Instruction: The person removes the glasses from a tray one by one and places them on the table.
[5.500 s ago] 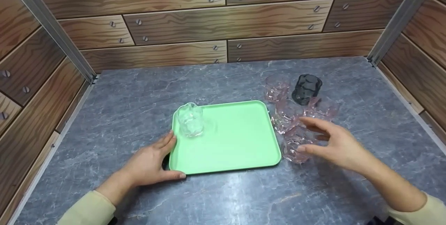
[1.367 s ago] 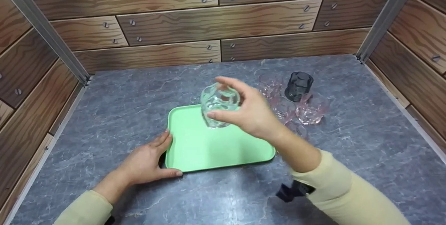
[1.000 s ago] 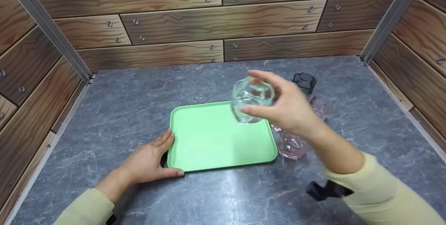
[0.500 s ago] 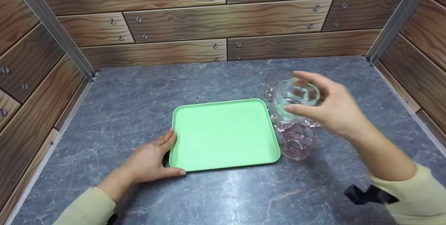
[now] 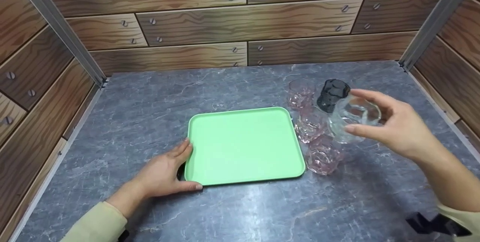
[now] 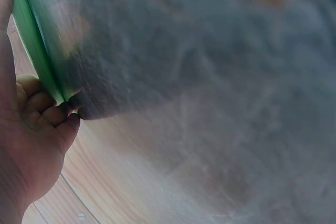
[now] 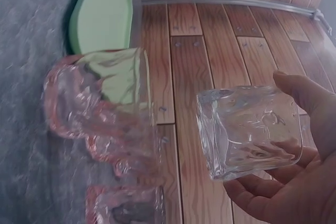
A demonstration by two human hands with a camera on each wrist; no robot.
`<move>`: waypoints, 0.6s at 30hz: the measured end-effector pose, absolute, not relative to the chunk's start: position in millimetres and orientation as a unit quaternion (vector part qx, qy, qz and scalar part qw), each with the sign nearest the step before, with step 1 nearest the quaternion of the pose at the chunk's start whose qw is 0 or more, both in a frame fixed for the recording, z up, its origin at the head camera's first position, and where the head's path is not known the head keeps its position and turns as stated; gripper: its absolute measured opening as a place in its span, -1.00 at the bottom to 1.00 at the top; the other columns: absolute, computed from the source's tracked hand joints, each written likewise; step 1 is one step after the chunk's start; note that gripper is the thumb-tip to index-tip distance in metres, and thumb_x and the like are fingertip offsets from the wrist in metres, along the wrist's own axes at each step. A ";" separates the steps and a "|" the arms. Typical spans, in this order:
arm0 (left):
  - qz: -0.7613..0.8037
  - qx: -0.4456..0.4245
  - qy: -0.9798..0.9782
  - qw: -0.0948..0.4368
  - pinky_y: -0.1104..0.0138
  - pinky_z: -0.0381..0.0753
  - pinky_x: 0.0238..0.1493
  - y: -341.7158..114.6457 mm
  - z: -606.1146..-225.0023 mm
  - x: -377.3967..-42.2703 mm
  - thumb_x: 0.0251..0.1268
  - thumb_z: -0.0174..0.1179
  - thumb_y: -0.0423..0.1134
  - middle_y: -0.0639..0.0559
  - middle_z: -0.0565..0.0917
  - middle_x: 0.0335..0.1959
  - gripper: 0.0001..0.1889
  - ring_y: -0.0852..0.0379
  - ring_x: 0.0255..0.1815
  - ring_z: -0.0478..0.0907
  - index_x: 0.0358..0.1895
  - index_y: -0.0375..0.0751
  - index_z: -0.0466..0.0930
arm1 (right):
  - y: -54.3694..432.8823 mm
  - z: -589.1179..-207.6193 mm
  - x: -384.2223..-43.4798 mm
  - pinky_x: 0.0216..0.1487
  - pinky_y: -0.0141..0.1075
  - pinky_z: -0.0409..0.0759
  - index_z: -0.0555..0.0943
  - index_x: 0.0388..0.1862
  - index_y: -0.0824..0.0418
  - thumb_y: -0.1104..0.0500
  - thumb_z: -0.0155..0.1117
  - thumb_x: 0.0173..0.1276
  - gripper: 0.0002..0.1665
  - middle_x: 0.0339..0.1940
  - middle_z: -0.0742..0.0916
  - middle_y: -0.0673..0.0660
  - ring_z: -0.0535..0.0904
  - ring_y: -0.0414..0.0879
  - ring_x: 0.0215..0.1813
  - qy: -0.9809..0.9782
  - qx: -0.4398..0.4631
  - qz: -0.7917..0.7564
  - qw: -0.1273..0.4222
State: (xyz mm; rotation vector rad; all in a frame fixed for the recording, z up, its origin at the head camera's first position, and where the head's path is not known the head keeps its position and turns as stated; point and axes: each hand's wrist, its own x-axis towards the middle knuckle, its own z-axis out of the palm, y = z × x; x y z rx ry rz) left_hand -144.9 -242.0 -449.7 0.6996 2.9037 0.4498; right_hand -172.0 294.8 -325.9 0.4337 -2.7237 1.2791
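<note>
My right hand (image 5: 403, 131) holds a clear drinking glass (image 5: 342, 126) between thumb and fingers, raised above the table to the right of the tray. In the right wrist view the glass (image 7: 247, 129) lies sideways in the picture, fingertips around its rim end. My left hand (image 5: 161, 174) grips the left front corner of a bare light green tray (image 5: 243, 146), thumb along the front edge and fingers at the left side. The left wrist view shows those fingers curled at the rim of the tray (image 6: 39, 45).
Pink glasses (image 5: 324, 156) stand in a line along the tray's right side, the farthest pink glass (image 5: 301, 94) beyond its back corner. A dark grey glass (image 5: 332, 97) is just behind the held one. Wood-patterned walls (image 5: 210, 28) enclose the grey marbled table (image 5: 157, 96).
The clear glass, which stood on the tray's left back corner, has been lifted by my right hand and carried right, past the pink glasses. My left hand stays at the tray.
</note>
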 end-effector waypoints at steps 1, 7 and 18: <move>0.148 0.231 0.960 0.061 -0.17 0.40 0.48 -241.8 -449.3 -145.0 0.15 0.25 0.62 -0.29 0.07 0.70 0.30 -0.29 0.63 0.20 0.68 -0.35 0.12 | 298.5 -328.2 -171.3 -0.44 -0.36 0.61 0.44 0.62 0.05 0.12 0.70 0.23 0.01 0.15 0.75 -0.04 0.57 -0.11 -0.27 -0.897 0.142 0.416 0.051; 0.148 0.231 0.960 0.062 -0.17 0.39 0.49 -240.8 -447.9 -145.4 0.16 0.26 0.61 -0.29 0.07 0.71 0.30 -0.28 0.64 0.19 0.69 -0.34 0.10 | 319.6 -340.4 -167.5 -0.46 -0.35 0.56 0.43 0.62 0.08 0.14 0.71 0.22 0.01 0.10 0.74 -0.20 0.53 -0.12 -0.27 -0.908 0.131 0.395 0.051; 0.146 0.227 0.960 0.071 -0.18 0.36 0.50 -241.7 -449.7 -145.6 0.14 0.23 0.64 -0.25 0.04 0.72 0.31 -0.26 0.66 0.16 0.69 -0.32 0.09 | 339.9 -361.9 -164.6 -0.37 -0.40 0.61 0.49 0.57 0.13 0.23 0.73 0.16 -0.01 0.14 0.72 -0.26 0.63 -0.18 -0.15 -0.906 0.151 0.392 0.051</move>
